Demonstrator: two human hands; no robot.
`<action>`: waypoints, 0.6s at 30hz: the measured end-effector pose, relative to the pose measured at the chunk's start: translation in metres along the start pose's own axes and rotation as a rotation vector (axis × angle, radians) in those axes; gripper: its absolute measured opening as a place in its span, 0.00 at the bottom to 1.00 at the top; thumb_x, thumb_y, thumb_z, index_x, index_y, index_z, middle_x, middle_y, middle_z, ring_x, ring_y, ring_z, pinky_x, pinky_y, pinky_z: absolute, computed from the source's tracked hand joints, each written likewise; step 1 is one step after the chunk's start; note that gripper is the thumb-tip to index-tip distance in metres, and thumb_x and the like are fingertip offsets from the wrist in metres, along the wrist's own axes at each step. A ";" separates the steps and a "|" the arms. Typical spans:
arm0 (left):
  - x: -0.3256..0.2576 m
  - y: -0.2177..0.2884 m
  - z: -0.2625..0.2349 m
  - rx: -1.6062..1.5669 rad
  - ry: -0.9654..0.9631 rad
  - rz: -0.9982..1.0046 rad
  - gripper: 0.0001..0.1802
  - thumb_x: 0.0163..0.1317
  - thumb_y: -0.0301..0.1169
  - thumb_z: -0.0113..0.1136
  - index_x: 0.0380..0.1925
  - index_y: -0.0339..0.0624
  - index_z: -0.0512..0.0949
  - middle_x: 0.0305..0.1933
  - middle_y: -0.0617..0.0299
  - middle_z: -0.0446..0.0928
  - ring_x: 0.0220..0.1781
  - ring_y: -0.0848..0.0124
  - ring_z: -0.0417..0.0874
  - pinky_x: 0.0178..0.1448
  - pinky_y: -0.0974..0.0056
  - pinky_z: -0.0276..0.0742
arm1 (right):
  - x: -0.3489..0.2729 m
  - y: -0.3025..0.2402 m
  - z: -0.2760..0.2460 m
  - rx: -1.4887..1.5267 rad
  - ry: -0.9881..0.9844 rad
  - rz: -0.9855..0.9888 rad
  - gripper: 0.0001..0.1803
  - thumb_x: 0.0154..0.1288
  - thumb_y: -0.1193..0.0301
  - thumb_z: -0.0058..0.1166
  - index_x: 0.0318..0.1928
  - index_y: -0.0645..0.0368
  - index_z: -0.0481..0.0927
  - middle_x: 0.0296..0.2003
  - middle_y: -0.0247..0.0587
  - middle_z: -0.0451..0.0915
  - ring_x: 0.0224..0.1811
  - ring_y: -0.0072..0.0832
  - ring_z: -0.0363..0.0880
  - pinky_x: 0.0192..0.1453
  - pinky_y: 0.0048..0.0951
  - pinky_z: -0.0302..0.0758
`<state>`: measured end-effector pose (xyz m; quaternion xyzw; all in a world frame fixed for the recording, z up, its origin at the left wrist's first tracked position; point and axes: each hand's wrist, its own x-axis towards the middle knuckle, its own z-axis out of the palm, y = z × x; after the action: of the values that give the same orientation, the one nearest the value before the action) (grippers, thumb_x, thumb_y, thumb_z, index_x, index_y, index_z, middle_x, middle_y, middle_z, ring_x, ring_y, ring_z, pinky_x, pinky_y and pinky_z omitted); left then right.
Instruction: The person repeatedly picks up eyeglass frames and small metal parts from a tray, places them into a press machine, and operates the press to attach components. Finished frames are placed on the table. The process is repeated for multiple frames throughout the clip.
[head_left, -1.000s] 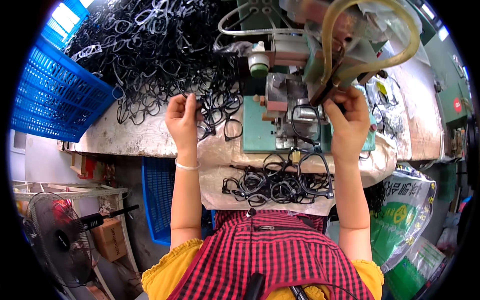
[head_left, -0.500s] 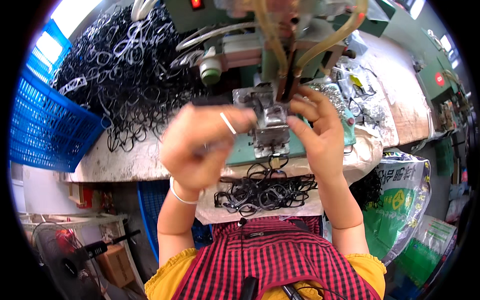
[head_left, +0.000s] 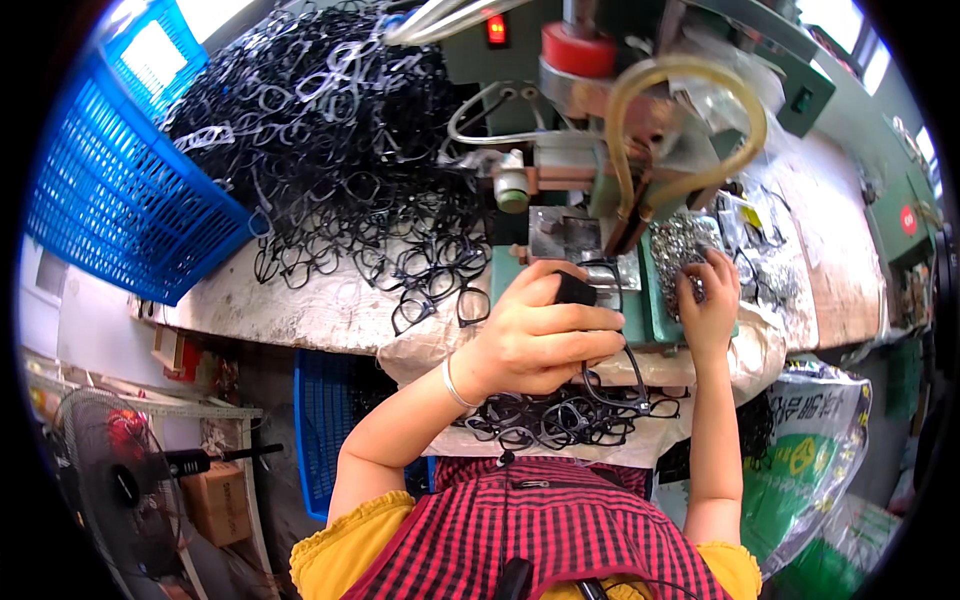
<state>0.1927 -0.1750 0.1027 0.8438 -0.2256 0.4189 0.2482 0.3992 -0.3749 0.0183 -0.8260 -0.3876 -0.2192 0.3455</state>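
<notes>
My left hand (head_left: 545, 335) is closed round a black eyeglass frame (head_left: 622, 375), which hangs upright from its fingers in front of the press. A black block-like piece (head_left: 575, 289) sits at the same hand's index finger; whether it is worn or held is unclear. The fingers of my right hand (head_left: 708, 300) pinch at a heap of small shiny metal parts (head_left: 672, 255) on the green base. Just behind my left hand lies the metal jig (head_left: 565, 235) of the press, partly hidden by the hand and the frame.
Overhead stands the press head with yellowish hoses (head_left: 745, 95). Many black frames (head_left: 330, 190) are heaped on the table's left, beside a blue basket (head_left: 130, 190). More frames (head_left: 550, 418) lie at the near edge. A green-white sack (head_left: 800, 450) stands right, a fan (head_left: 125, 485) lower left.
My right hand has left the jig and gone right to the metal parts. My left hand has moved right, now showing an eyeglass frame in its grip. The view has shifted.
</notes>
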 end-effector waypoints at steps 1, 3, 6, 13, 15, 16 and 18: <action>-0.002 0.001 0.000 -0.002 -0.002 -0.010 0.13 0.49 0.30 0.68 0.38 0.46 0.86 0.47 0.65 0.86 0.42 0.61 0.81 0.57 0.49 0.80 | 0.007 -0.008 0.001 0.007 -0.026 -0.070 0.05 0.56 0.75 0.64 0.33 0.61 0.83 0.55 0.53 0.80 0.64 0.52 0.73 0.67 0.45 0.70; -0.008 0.007 0.004 -0.009 0.020 -0.059 0.14 0.51 0.28 0.68 0.41 0.46 0.86 0.49 0.64 0.85 0.46 0.61 0.83 0.63 0.47 0.79 | 0.020 -0.018 0.003 -0.061 -0.128 -0.266 0.07 0.58 0.76 0.60 0.37 0.61 0.80 0.55 0.50 0.79 0.64 0.49 0.74 0.62 0.44 0.73; -0.026 0.033 0.009 0.054 0.048 -0.201 0.21 0.52 0.25 0.69 0.49 0.44 0.83 0.56 0.56 0.83 0.59 0.55 0.83 0.67 0.47 0.75 | 0.034 0.001 0.013 -0.128 -0.189 -0.345 0.11 0.60 0.77 0.57 0.44 0.62 0.78 0.55 0.47 0.79 0.63 0.45 0.74 0.55 0.43 0.76; -0.102 0.055 -0.077 0.619 0.575 -0.648 0.13 0.61 0.14 0.59 0.46 0.35 0.79 0.47 0.52 0.85 0.50 0.60 0.85 0.64 0.57 0.74 | 0.010 0.009 0.000 0.278 0.065 0.347 0.06 0.66 0.75 0.62 0.42 0.63 0.84 0.37 0.41 0.86 0.40 0.29 0.84 0.48 0.30 0.77; -0.091 0.043 -0.124 0.828 0.519 -0.696 0.10 0.63 0.16 0.60 0.43 0.38 0.81 0.48 0.55 0.85 0.53 0.62 0.84 0.60 0.60 0.72 | 0.012 0.001 0.000 0.319 0.041 0.325 0.07 0.66 0.76 0.61 0.43 0.63 0.85 0.38 0.40 0.87 0.41 0.27 0.84 0.49 0.28 0.77; -0.091 0.030 -0.139 0.867 0.498 -0.692 0.09 0.63 0.17 0.62 0.42 0.40 0.82 0.49 0.58 0.85 0.53 0.63 0.83 0.60 0.61 0.71 | 0.013 -0.001 -0.001 0.342 0.032 0.324 0.07 0.67 0.76 0.60 0.44 0.63 0.85 0.39 0.40 0.87 0.41 0.25 0.84 0.49 0.28 0.77; -0.083 0.004 -0.147 0.941 0.336 -0.675 0.10 0.60 0.18 0.65 0.41 0.41 0.82 0.46 0.58 0.85 0.52 0.61 0.82 0.57 0.60 0.70 | 0.016 -0.006 0.006 0.376 0.063 0.303 0.08 0.67 0.76 0.60 0.45 0.63 0.85 0.39 0.40 0.87 0.41 0.26 0.84 0.50 0.27 0.77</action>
<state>0.0573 -0.0747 0.1135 0.8103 0.3066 0.4994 -0.0005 0.4050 -0.3604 0.0270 -0.7886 -0.2825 -0.1143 0.5341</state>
